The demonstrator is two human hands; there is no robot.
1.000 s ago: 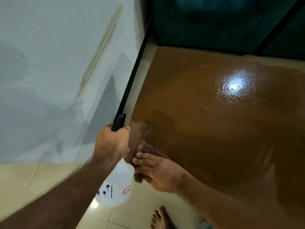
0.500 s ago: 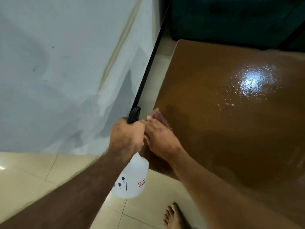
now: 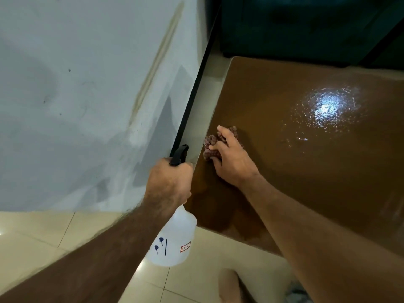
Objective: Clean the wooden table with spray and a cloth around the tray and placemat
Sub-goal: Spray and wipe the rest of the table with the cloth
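Observation:
The glossy brown wooden table (image 3: 306,171) fills the right side, with wet droplets under a light reflection. My right hand (image 3: 231,158) grips a bunched red checked cloth (image 3: 211,145) against the table's left edge. My left hand (image 3: 169,182) holds the neck of a white translucent spray bottle (image 3: 172,241) with a black trigger head (image 3: 179,154), off the table's left edge over the floor. The tray and placemat are out of view.
A pale wall (image 3: 87,95) with a black vertical strip (image 3: 194,88) stands close to the table's left edge. Dark teal furniture (image 3: 295,29) is behind the table. Cream floor tiles (image 3: 43,237) lie below, and my foot (image 3: 231,285) stands near the table's near edge.
My right hand has slid the cloth along the table's left edge, away from the near corner toward the far side. The left hand with the bottle stayed beside it.

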